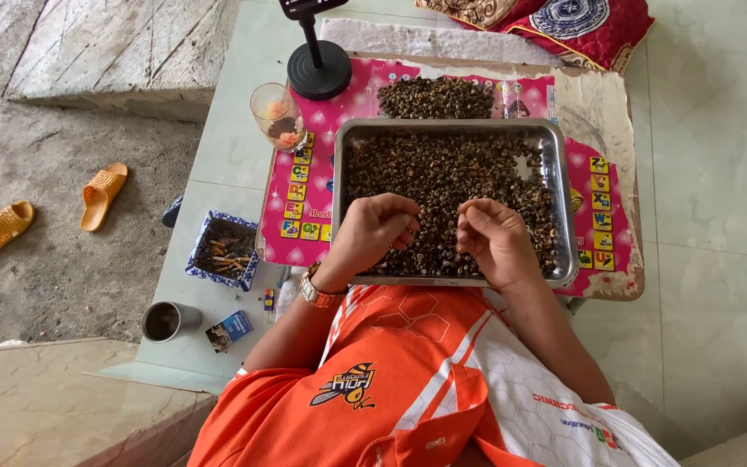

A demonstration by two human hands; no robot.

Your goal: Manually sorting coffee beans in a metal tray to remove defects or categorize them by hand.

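Your left hand and right hand hover side by side over the near edge of the metal tray, fingers curled, pinching small dark snail shells lying directly beneath and ahead.

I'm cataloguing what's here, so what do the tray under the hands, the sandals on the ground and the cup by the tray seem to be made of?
The rectangular tray looks like stainless steel: grey, shiny, with a rolled rim. The two orange sandals seem moulded plastic or rubber, one even colour with a slightly glossy surface. The cup appears to be clear glass, since its contents show through.
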